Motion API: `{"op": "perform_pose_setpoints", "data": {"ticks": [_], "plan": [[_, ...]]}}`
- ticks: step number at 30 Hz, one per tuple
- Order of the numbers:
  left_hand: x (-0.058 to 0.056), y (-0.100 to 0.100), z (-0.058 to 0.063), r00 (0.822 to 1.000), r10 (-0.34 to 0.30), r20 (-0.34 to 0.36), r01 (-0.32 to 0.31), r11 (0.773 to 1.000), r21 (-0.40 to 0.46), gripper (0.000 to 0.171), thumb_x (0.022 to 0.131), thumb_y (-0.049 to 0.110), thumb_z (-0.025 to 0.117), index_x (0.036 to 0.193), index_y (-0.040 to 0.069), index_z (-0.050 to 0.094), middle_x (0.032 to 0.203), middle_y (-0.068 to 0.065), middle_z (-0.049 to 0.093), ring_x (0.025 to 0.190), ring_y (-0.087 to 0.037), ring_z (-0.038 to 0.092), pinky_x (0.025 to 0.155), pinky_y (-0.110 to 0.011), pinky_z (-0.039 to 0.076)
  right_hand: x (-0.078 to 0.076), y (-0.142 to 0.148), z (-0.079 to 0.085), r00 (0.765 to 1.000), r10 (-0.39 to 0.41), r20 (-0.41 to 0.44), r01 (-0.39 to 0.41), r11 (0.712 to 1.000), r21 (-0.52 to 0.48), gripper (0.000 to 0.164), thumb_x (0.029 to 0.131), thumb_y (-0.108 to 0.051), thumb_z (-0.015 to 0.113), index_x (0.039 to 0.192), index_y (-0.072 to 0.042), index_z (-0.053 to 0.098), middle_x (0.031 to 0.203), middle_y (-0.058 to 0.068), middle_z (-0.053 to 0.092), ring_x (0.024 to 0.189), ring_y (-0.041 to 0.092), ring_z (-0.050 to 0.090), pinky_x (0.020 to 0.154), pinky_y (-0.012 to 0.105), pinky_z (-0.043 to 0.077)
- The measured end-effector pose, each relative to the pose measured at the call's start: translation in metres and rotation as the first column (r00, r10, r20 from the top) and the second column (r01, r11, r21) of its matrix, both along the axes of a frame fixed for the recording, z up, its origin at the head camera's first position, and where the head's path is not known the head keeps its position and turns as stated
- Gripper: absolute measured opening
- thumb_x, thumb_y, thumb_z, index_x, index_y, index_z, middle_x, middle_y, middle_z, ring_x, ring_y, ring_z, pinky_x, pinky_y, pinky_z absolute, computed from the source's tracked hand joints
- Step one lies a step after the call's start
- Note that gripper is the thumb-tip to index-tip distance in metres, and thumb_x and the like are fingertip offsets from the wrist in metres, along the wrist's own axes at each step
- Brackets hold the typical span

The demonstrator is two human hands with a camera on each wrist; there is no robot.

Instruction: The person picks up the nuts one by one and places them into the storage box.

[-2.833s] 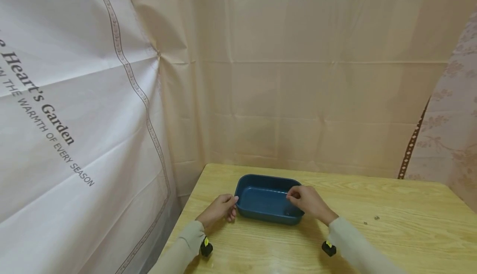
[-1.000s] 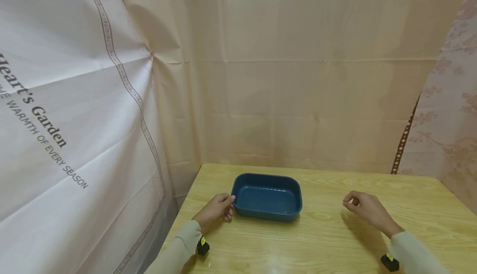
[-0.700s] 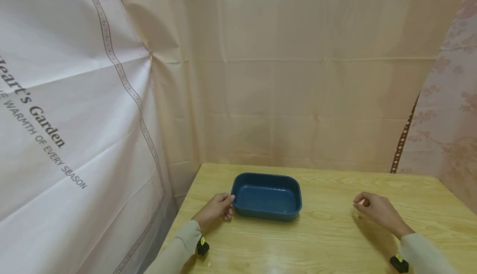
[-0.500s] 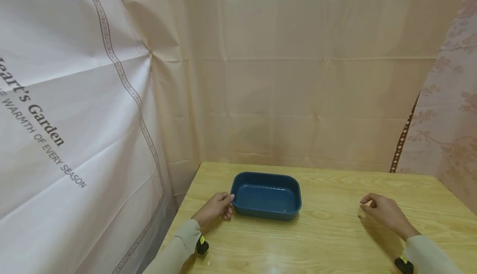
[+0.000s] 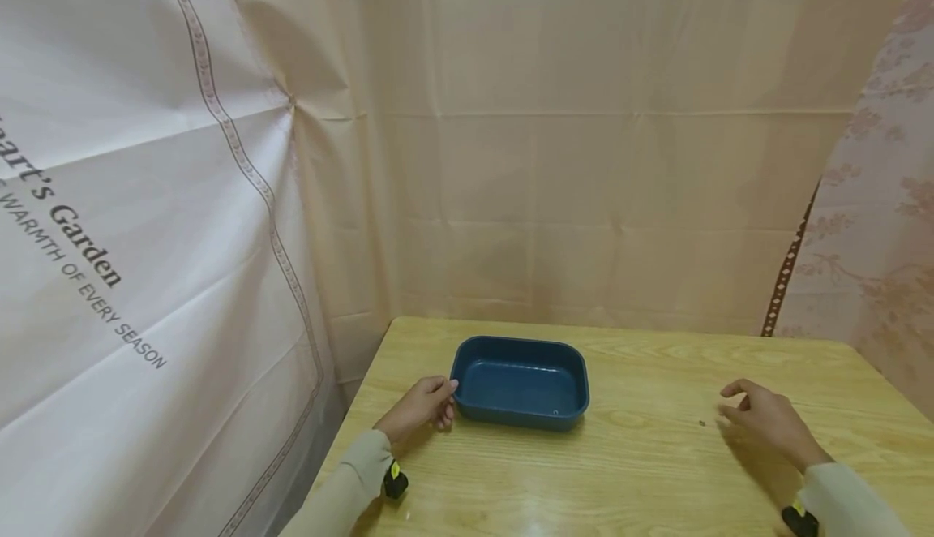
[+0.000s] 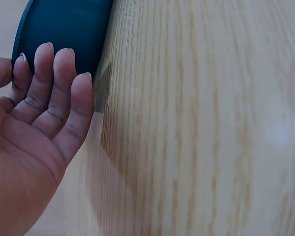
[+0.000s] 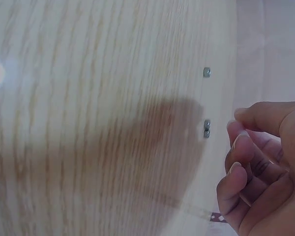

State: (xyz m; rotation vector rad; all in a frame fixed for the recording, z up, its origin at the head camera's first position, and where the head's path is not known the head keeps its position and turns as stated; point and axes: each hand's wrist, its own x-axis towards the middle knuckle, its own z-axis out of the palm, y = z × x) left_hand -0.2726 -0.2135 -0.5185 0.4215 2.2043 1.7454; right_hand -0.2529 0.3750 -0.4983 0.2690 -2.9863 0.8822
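Note:
A deep blue rectangular tray [image 5: 521, 422] stands on the table, with one tiny shiny piece [image 5: 555, 413] in its near right corner. My left hand [image 5: 423, 407] pinches the tray's left rim between thumb and index finger; in the left wrist view its other fingers lie loosely bent against the outer wall. Over the right part of the table hovers my right hand [image 5: 769, 419], fingers loosely curved, thumb and index apart, nothing held. Small metal nuts lie near it: a single nut [image 7: 207, 72] and a touching pair [image 7: 207, 129] in the right wrist view. One small nut [image 5: 702, 423] shows in the head view.
The light wooden table [image 5: 620, 472] meets a beige cloth [image 5: 525, 196] hung behind it. A white printed cloth [image 5: 146, 221] hangs at the left, and a floral cloth [image 5: 876, 253] at the right. Each wrist carries a black camera [image 5: 396, 482].
My right hand has gone from over the tray to the right across the table, and its thumb and index have parted. A nut has come into sight beside it. My left hand keeps its place.

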Motion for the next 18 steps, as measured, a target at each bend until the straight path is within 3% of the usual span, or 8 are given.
{"op": "perform_pose_setpoints", "data": {"ticks": [8, 18], "plan": [[0.000, -0.001, 0.000, 1.000, 0.003, -0.012, -0.003, 1.000, -0.009, 0.046, 0.112, 0.036, 0.046, 0.100, -0.007, 0.057, 0.080, -0.009, 0.062, 0.067, -0.019, 0.061, 0.063, -0.031, 0.055, 0.001, 0.005, -0.002, 0.998, -0.020, 0.062, 0.021, 1.000, -0.022, 0.045, 0.105, -0.027, 0.062, 0.126, 0.012, 0.054, 0.090, 0.009, 0.069, 0.072, 0.020, 0.065, 0.063, 0.041, 0.055], [-0.001, -0.001, 0.000, 1.000, -0.007, -0.012, 0.007, 1.000, -0.006, 0.046, 0.112, 0.037, 0.046, 0.099, -0.005, 0.057, 0.080, -0.009, 0.063, 0.068, -0.018, 0.061, 0.063, -0.032, 0.055, 0.000, 0.008, -0.014, 0.997, 0.022, 0.077, -0.017, 0.998, -0.054, 0.030, 0.105, -0.021, 0.061, 0.120, 0.005, 0.061, 0.085, 0.005, 0.066, 0.067, 0.020, 0.059, 0.056, 0.033, 0.049]]}}
